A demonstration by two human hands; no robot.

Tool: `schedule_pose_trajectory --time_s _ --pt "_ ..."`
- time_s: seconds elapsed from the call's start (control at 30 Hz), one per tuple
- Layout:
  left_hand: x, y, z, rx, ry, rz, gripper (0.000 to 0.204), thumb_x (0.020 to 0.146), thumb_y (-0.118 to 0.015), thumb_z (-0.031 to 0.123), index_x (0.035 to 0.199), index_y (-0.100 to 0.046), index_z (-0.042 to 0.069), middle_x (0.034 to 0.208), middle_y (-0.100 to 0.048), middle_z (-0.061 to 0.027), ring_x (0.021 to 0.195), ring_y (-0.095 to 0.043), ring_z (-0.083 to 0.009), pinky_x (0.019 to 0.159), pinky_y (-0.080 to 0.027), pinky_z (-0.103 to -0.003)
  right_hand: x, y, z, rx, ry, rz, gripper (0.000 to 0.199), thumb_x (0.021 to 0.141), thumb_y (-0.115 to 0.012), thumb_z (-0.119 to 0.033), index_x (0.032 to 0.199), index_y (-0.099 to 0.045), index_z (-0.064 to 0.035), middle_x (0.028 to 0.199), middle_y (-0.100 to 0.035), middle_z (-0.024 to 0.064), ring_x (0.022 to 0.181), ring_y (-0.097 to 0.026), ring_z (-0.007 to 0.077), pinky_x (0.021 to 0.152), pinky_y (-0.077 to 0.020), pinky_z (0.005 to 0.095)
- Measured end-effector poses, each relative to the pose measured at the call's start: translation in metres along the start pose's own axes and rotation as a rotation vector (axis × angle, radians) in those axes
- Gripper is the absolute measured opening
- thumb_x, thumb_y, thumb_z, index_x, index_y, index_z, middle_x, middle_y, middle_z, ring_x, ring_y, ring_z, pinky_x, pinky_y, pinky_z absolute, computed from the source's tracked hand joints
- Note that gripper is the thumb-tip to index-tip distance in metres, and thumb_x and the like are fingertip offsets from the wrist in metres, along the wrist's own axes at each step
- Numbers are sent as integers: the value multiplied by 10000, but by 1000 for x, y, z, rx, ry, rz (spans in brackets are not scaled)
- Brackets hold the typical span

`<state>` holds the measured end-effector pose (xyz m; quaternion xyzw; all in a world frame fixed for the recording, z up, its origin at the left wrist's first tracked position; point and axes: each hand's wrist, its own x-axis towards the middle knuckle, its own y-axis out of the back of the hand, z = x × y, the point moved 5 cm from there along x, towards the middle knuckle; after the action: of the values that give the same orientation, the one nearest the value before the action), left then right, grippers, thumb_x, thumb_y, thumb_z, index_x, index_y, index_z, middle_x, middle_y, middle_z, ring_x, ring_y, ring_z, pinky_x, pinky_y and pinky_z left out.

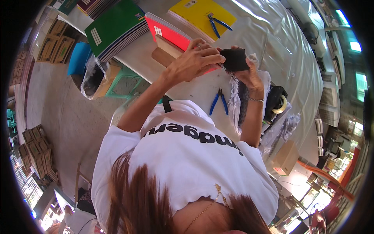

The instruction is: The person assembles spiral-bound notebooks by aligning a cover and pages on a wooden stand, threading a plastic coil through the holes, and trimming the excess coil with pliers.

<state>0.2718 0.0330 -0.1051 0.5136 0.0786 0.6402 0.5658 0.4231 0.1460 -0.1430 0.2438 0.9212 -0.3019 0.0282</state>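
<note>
the left hand (193, 58) has its grip pinched together on the metal spiral wire (232, 77) at the edge of a black notebook (235, 59). the right hand (249, 76) clamps its grip around that notebook, held above the surface (194, 91). blue pliers (219, 102) lie below both grips.

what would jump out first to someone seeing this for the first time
The two hands meet at the centre top: the left hand and the right hand both hold a small black notebook with a wire spiral binding hanging from it. Behind them on the white table lie bright green, red and yellow notebook stacks, and blue-handled pliers lie just below the hands.
</note>
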Motion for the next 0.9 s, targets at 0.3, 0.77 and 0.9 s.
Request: schedule_pose_trajectory --time_s 0.3,0.77,0.9 --pt "-4 13 4 249 256 255 379 686 -787 287 1018 -655 161 1259 -523 -51 1294 -368 -297 1046 -186 -611 -2 -10 -29 -410 75 -139 628 783 -738 -369 1271 -536 -30 1253 -559 123 1124 -547 175 949 -429 287" --pt "-6 20 -21 67 278 154 312 537 -830 125 784 -650 65 916 -567 -55 1088 -488 -287 924 -402 -391 -2 -52 -37 -925 24 25 428 776 -765 -184 1150 -647 -14 1070 -659 60 974 -597 132 882 -458 260" --pt "-5 26 -28 49 259 159 299 531 -822 116 774 -657 59 884 -556 -61 1017 -506 -274 892 -416 -391 2 -55 -42 -891 32 67 440 771 -772 -217 1151 -651 -32 1052 -661 47 961 -594 128 876 -457 259"
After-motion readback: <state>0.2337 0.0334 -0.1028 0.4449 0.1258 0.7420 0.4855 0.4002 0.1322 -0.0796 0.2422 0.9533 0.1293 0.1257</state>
